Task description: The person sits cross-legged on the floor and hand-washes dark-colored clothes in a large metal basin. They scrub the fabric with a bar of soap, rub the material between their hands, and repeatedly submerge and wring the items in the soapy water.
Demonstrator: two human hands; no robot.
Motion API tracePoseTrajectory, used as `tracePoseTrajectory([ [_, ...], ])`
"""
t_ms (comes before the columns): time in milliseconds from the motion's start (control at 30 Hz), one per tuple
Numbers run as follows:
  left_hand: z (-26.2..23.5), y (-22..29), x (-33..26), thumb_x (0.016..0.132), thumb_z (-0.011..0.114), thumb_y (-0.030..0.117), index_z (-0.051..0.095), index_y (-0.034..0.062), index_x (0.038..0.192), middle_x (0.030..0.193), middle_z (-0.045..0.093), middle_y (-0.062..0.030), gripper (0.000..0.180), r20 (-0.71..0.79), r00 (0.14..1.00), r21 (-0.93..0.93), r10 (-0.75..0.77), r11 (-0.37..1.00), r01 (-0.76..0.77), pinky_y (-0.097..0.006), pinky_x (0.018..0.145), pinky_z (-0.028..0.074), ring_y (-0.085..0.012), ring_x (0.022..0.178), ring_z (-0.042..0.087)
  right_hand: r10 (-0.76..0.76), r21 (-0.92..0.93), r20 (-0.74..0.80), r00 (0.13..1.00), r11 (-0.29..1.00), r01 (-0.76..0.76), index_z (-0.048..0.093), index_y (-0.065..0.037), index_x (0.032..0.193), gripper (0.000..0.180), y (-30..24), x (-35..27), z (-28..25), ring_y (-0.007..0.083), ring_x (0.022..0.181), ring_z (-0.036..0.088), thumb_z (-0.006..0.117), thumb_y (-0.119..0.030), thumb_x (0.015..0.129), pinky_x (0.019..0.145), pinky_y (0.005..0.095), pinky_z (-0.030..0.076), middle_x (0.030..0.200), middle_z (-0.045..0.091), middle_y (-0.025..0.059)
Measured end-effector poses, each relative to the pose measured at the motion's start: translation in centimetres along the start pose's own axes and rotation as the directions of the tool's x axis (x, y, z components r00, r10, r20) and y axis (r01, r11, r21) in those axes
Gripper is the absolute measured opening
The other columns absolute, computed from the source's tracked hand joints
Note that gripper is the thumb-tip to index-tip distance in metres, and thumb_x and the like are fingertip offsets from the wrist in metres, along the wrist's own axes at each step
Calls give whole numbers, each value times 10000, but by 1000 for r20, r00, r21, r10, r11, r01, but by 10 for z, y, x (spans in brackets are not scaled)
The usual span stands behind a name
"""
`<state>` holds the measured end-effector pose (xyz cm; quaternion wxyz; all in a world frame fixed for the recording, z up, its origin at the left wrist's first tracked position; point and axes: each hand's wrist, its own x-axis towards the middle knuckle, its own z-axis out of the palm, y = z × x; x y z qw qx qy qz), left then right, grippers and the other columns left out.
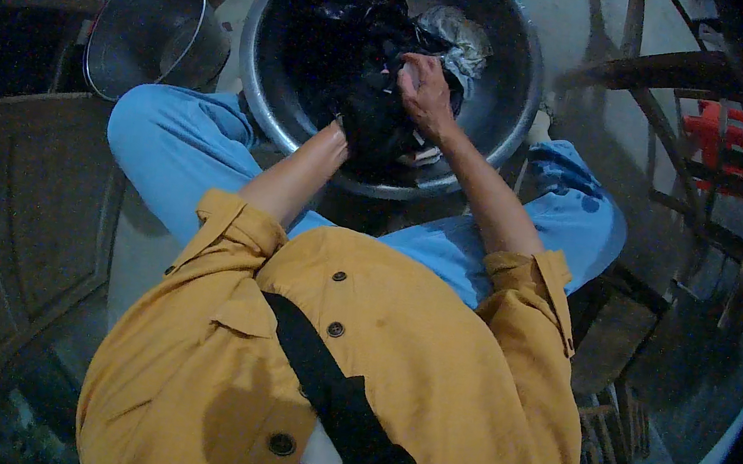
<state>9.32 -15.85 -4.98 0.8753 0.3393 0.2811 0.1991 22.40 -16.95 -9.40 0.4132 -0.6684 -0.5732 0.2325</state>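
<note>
while right hand (426, 92) grip clenches wet dark cloth (378, 95), left grip hidden; round metal basin (514, 111).

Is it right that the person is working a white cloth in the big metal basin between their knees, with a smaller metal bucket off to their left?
Not quite: the cloth under the right hand is black, not white, as the head view shows. It does lie in the big metal basin between the knees, with the smaller metal bucket to their left.

place: home washing yard | cues: metal basin (504, 110) of laundry, steel bucket (152, 28), concrete floor (587, 110), wooden chair (673, 74)
</note>
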Motion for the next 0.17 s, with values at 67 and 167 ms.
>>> tracePoseTrajectory([
  [67,-3,2,1,777,474,427,274,129,1263,1272,335,-85,605,-79,996,-51,-32,998,28,-342,993,217,-214,1153,325,-73,-80,21,997,994,75,474,-37,1044,338,-9,-5,5,318,1032,404,530,-155,732,890,400,339,1024,456,163],
  [167,-9,1,2,743,470,505,257,146,1273,1282,321,-91,674,-55,995,137,83,988,-75,-341,1006,181,-215,1169,300,-324,-414,96,941,847,334,411,-86,1138,476,-13,-14,15,311,1154,314,575,-178,701,967,539,175,1145,414,120],
])
